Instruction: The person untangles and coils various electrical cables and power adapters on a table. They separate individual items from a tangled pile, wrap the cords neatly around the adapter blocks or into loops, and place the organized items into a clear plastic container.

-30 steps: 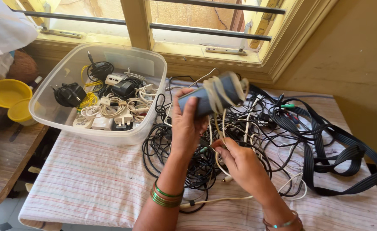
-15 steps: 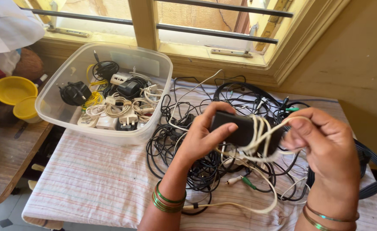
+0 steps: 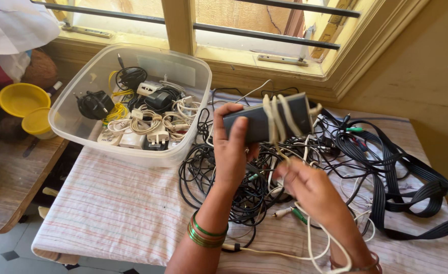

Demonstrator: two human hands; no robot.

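The left hand (image 3: pixel 232 152) gripped a dark rectangular power brick (image 3: pixel 264 122) above the tangle of black cables (image 3: pixel 224 187), while the right hand (image 3: pixel 308 190) pinched its cream cord (image 3: pixel 277 119). Winding would go best with steady tension and neighbouring turns snug, not crossing.

The left hand (image 3: pixel 231 147) is raised, back toward the camera, its grip closed with the thumb on the near side and fingers curled over the far side. Green bangles ring its wrist, and the forearm runs down to the near edge. The right hand (image 3: pixel 305 187) sits lower and to the right, fingers pinched together, palm down, a bangle on its wrist.
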